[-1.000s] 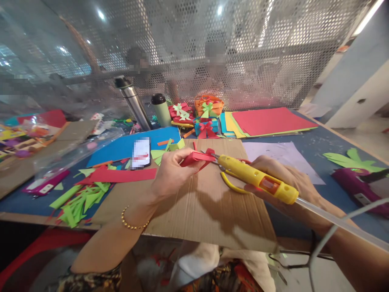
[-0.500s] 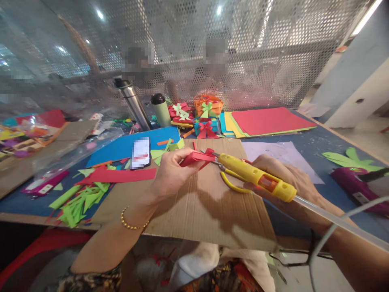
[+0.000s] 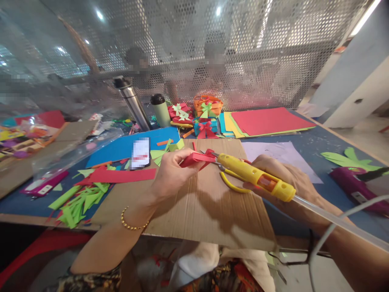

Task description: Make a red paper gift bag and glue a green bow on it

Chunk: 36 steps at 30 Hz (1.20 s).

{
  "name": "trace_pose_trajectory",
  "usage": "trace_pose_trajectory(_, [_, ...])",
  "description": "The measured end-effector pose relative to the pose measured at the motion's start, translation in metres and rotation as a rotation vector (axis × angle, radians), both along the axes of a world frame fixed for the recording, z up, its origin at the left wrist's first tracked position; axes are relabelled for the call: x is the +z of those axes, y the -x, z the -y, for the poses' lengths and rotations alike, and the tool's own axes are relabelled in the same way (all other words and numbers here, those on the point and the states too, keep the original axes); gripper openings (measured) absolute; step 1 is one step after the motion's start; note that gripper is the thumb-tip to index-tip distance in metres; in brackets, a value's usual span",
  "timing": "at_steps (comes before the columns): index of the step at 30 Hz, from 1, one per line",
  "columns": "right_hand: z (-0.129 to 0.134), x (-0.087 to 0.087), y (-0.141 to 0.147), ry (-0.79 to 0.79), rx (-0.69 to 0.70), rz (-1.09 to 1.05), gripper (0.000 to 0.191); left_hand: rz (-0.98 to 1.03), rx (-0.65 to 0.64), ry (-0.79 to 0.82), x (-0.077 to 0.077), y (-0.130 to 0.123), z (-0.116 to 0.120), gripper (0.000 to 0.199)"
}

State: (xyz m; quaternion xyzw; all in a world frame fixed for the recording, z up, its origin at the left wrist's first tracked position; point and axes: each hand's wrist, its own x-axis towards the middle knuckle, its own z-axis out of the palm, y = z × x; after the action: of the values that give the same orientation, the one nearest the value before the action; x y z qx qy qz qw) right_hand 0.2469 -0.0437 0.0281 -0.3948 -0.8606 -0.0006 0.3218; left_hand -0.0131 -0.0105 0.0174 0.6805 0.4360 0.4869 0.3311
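Observation:
My left hand [image 3: 172, 174], a gold bead bracelet at its wrist, pinches a folded piece of red paper [image 3: 194, 159] above the cardboard. My right hand [image 3: 281, 174] grips a yellow hot glue gun [image 3: 240, 167] from behind, its nozzle pointing left at the right end of the red paper. Whether the nozzle touches the paper is hard to see. A translucent glue stick [image 3: 322, 217] runs out of the gun's back. Below the gun curves a yellow loop [image 3: 232, 185], partly hidden. The sheet of brown cardboard [image 3: 197, 215] lies under both hands.
Green paper scraps [image 3: 79, 205], a red strip [image 3: 124, 175] and a phone [image 3: 140, 153] lie left. Behind stand two bottles [image 3: 133, 103] and small paper baskets [image 3: 208, 106]. Coloured sheets [image 3: 264, 121] are stacked back right. A grey cable [image 3: 322, 239] crosses my right forearm.

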Motion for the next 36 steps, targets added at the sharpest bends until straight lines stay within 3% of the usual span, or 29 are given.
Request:
trace_pose_trajectory(12, [-0.0022, -0.0028, -0.0014, -0.017, 0.086, -0.098, 0.018, 0.04, 0.008, 0.036, -0.0022, -0.0015, 0.0015, 0.023])
trace_pose_trajectory(19, [-0.0016, 0.0006, 0.0017, -0.045, 0.074, -0.087, 0.023, 0.002, 0.004, 0.019, 0.0003, -0.0012, 0.0023, 0.02])
trace_pose_trajectory(29, [0.0002, -0.0038, -0.0036, 0.059, 0.009, -0.026, 0.019, 0.031, 0.013, 0.012, -0.0005, -0.0019, 0.0025, 0.021])
trace_pose_trajectory(36, [0.0022, 0.0053, 0.0004, 0.089, -0.029, -0.014, 0.036, 0.034, 0.013, 0.005, 0.0042, -0.0022, 0.0028, 0.022])
